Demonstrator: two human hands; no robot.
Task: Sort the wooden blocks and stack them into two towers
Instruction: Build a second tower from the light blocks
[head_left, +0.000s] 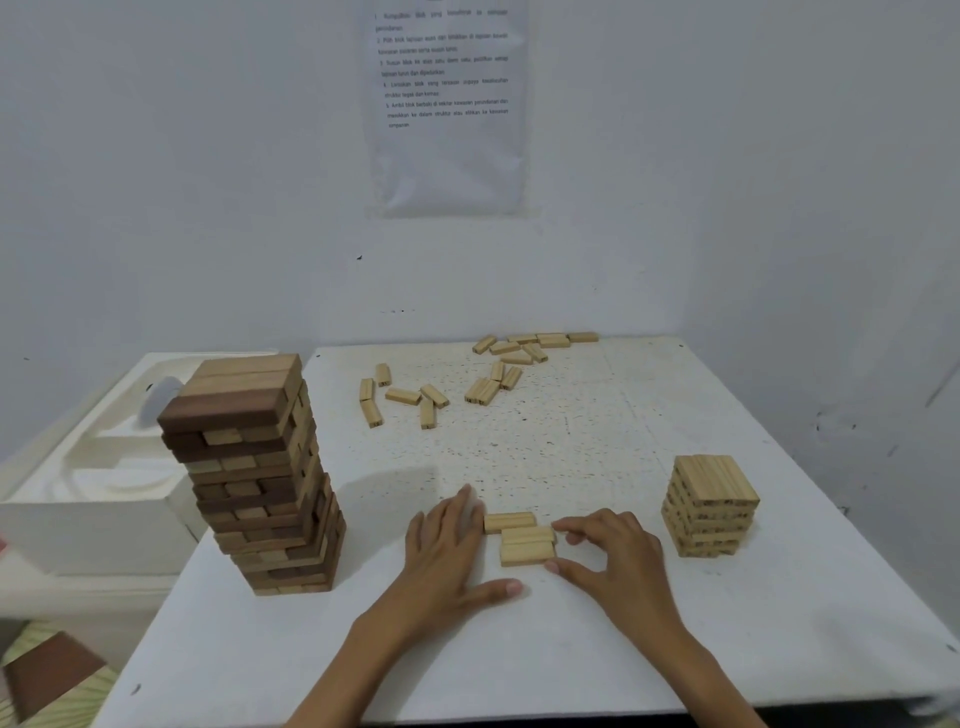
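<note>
Presently: three small pale wooden blocks (524, 538) lie side by side on the white table (571, 649) between the hands. The left hand (447, 540) is flat with straight fingers against their left ends, and the right hand (608, 556) pinches their right ends between thumb and forefinger, apparently squaring them into one layer. Tall mixed-brown wooden tower (260, 478) at left; short pale wooden tower (709, 506) at right, their likely destination; scattered pale wooden blocks (467, 379) behind, unsorted.

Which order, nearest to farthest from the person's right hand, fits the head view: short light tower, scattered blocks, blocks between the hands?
1. The blocks between the hands: pinched at the fingertips of the right hand.
2. The short light tower: just to its right.
3. The scattered blocks: across the table, near the wall.
</note>
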